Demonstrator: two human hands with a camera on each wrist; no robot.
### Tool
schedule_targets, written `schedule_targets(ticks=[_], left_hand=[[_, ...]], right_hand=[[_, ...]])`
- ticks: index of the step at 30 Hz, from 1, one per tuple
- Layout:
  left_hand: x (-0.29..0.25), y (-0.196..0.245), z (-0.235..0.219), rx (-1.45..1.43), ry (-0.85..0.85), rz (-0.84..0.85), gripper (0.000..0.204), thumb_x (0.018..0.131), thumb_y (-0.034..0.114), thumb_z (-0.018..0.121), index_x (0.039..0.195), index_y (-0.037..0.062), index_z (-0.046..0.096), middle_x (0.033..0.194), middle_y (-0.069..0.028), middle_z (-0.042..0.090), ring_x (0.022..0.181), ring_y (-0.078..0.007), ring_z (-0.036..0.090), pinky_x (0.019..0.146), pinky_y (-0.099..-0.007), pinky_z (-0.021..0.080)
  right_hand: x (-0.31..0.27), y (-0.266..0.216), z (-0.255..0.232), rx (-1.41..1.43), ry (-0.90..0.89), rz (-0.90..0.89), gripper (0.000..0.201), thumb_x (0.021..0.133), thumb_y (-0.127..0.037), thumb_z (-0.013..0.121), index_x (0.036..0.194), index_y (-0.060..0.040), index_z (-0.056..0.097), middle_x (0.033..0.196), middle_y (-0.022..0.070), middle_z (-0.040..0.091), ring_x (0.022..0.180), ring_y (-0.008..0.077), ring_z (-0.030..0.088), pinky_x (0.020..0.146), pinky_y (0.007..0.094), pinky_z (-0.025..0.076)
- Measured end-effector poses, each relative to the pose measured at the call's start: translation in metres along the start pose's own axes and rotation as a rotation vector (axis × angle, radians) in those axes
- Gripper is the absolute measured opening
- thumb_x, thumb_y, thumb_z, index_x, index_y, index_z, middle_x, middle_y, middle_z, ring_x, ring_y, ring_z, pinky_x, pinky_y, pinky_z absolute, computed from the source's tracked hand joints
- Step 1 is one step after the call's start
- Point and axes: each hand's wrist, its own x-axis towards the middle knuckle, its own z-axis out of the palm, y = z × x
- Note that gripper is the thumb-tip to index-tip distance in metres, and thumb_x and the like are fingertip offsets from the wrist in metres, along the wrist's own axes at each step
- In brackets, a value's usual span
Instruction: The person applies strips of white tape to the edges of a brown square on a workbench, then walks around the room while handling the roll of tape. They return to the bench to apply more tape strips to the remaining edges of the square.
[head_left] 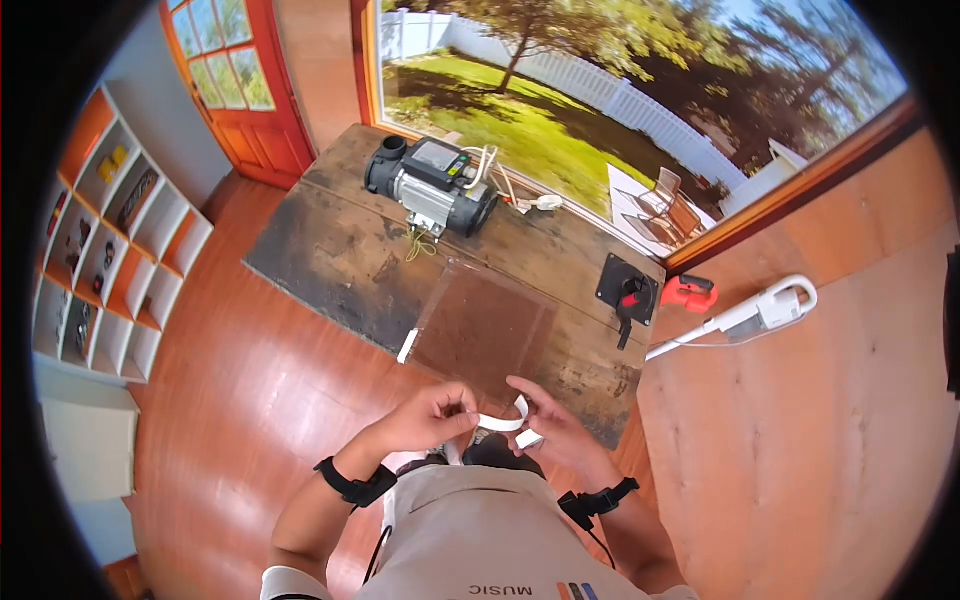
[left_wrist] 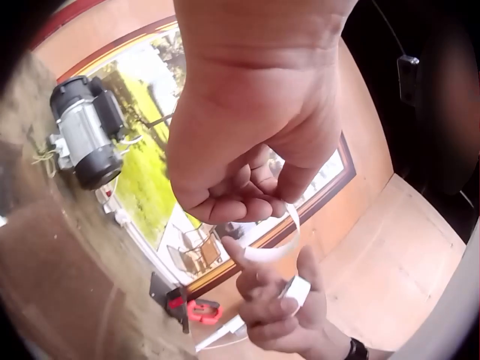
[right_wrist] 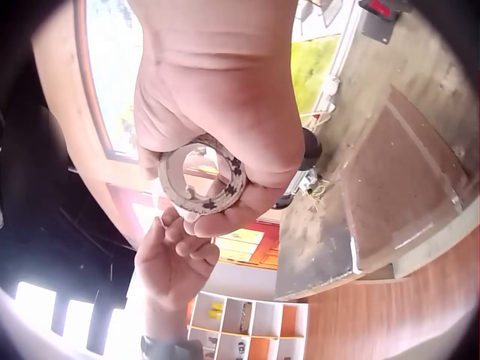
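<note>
My right hand (head_left: 560, 430) holds a roll of white tape (right_wrist: 169, 184), whose cardboard core is printed with dark marks. A loose length of the tape (head_left: 502, 424) curves across from the roll to my left hand (head_left: 435, 415). The thumb and fingertips of that hand pinch the tape's free end. Both hands are in front of the body, near the table's front edge. Beyond them a flat brown sheet (head_left: 480, 325) with clear strips along its edges lies on the table. A short white strip (head_left: 407, 346) sticks to its left front corner.
On the worn wooden table (head_left: 330, 240) stands an electric pump (head_left: 430, 185) with a cord and plug. A black plate with a red-and-black handled part (head_left: 628, 290) lies at the right, near a red tool (head_left: 690, 294). A white stick vacuum (head_left: 765, 310) leans beyond; a shelf (head_left: 130, 230) stands left.
</note>
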Motion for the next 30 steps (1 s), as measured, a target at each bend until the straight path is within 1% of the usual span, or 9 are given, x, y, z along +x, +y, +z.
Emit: schedule_targets(ticks=[2, 3, 4, 7, 10, 14, 20, 22, 30], left_hand=[[-0.012, -0.017, 0.01, -0.195, -0.026, -0.07, 0.005, 0.096, 0.006, 0.06, 0.095, 0.005, 0.056, 0.083, 0.0043, 0.054, 0.075, -0.0031, 0.048, 0.064, -0.02, 0.041], [-0.015, -0.021, 0.015, -0.143, -0.028, -0.008, 0.005, 0.096, 0.006, 0.06, 0.094, 0.0048, 0.056, 0.084, 0.0039, 0.054, 0.077, -0.0039, 0.049, 0.067, -0.0207, 0.042], [-0.019, -0.024, 0.019, -0.146, -0.037, -0.084, 0.005, 0.097, 0.006, 0.059, 0.094, 0.0043, 0.056, 0.085, 0.004, 0.054, 0.077, -0.0044, 0.049, 0.068, -0.0215, 0.042], [-0.017, -0.04, 0.027, -0.158, 0.064, -0.073, 0.005, 0.095, 0.002, 0.06, 0.093, 0.0041, 0.056, 0.083, 0.004, 0.055, 0.073, -0.0029, 0.048, 0.062, -0.0201, 0.039], [-0.013, -0.059, 0.039, -0.221, 0.156, -0.045, 0.006, 0.095, 0.002, 0.06, 0.092, 0.0039, 0.056, 0.081, 0.0038, 0.055, 0.071, -0.0034, 0.047, 0.061, -0.0206, 0.038], [0.0, -0.093, 0.055, -0.286, 0.323, -0.068, 0.006, 0.096, 0.007, 0.06, 0.092, 0.0044, 0.056, 0.082, 0.0048, 0.053, 0.073, -0.0044, 0.047, 0.064, -0.0222, 0.04], [0.021, -0.172, 0.097, -0.17, 0.598, -0.332, 0.008, 0.094, 0.008, 0.062, 0.089, 0.0029, 0.057, 0.071, 0.003, 0.052, 0.064, -0.0052, 0.046, 0.056, -0.0239, 0.04], [0.03, -0.196, 0.116, -0.191, 0.669, -0.354, 0.009, 0.093, 0.007, 0.062, 0.088, 0.0018, 0.058, 0.072, 0.0017, 0.054, 0.064, -0.0062, 0.047, 0.057, -0.0247, 0.041], [0.073, -0.286, 0.152, -0.324, 1.085, -0.468, 0.009, 0.087, 0.005, 0.058, 0.079, 0.0028, 0.054, 0.066, -0.0003, 0.053, 0.061, -0.0075, 0.048, 0.054, -0.026, 0.04]], right_hand=[[-0.004, 0.002, -0.004, 0.127, -0.002, 0.076, 0.078, 0.094, -0.024, 0.064, 0.155, -0.0187, 0.015, 0.108, 0.0125, 0.064, 0.086, 0.0217, 0.066, 0.072, 0.0353, 0.055], [-0.006, -0.004, 0.002, 0.052, 0.047, 0.132, 0.06, 0.096, -0.018, 0.059, 0.149, -0.0122, 0.031, 0.106, 0.0115, 0.066, 0.086, 0.0209, 0.066, 0.074, 0.0349, 0.055], [-0.006, 0.002, -0.008, 0.036, 0.033, 0.144, 0.06, 0.096, -0.018, 0.059, 0.149, -0.0122, 0.031, 0.106, 0.0115, 0.066, 0.086, 0.0209, 0.066, 0.074, 0.0349, 0.055], [-0.001, 0.01, -0.036, -0.138, -0.013, 0.28, 0.021, 0.097, -0.011, 0.055, 0.114, -0.0003, 0.06, 0.1, 0.009, 0.067, 0.087, 0.0173, 0.066, 0.078, 0.0324, 0.055], [0.002, 0.002, -0.055, -0.112, -0.074, 0.353, 0.014, 0.097, -0.011, 0.057, 0.107, -0.0023, 0.062, 0.094, 0.0052, 0.064, 0.085, 0.0126, 0.063, 0.075, 0.0283, 0.054], [0.01, -0.014, -0.082, -0.282, -0.064, 0.474, 0.011, 0.095, -0.012, 0.06, 0.101, -0.0025, 0.063, 0.087, 0.0042, 0.064, 0.081, 0.0106, 0.062, 0.073, 0.0267, 0.053], [0.036, -0.025, -0.158, -0.643, -0.017, 0.514, 0.014, 0.093, -0.016, 0.064, 0.093, -0.0026, 0.067, 0.082, 0.0017, 0.065, 0.073, 0.0083, 0.059, 0.068, 0.0241, 0.049], [0.053, -0.031, -0.166, -1.023, -0.016, 0.436, 0.016, 0.09, -0.018, 0.068, 0.089, -0.0022, 0.069, 0.078, 0.0018, 0.064, 0.07, 0.009, 0.057, 0.064, 0.0259, 0.046], [0.136, 0.009, -0.212, -1.25, -0.301, 0.161, 0.017, 0.085, -0.016, 0.071, 0.088, 0.0006, 0.068, 0.079, 0.0082, 0.064, 0.074, 0.0176, 0.061, 0.067, 0.0319, 0.047]])
